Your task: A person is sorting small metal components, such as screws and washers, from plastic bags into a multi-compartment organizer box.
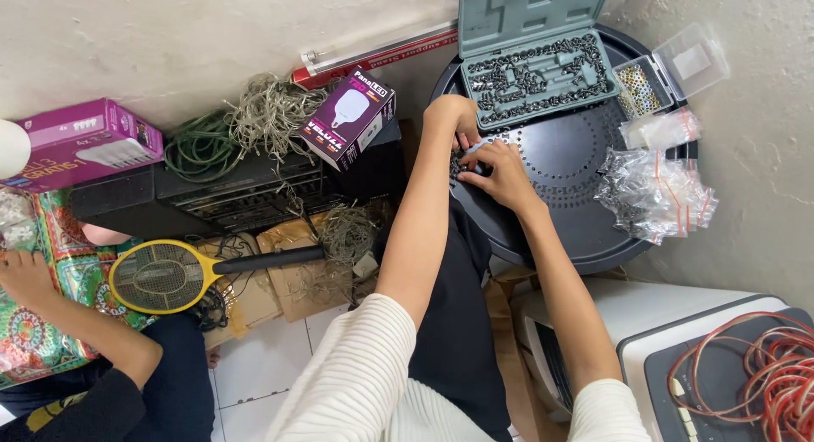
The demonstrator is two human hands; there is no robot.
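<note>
Left hand [454,120]: fingers curled on a heap of small dark metal parts [462,162] at the near-left edge of the round black table [560,213]
Right hand [500,172]: fingers drawn together, pinching into the same heap
Open grey-green case [543,73]: far edge of the table, tray filled with similar parts
Clear plastic box [670,73]: just right of the case
Small plastic bags [657,192]: right edge of the table
Co-worker's hand [25,276]: far left, well apart

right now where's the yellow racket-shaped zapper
In the head view, the yellow zapper lies lower left on brown cardboard, below the black crate.
</note>
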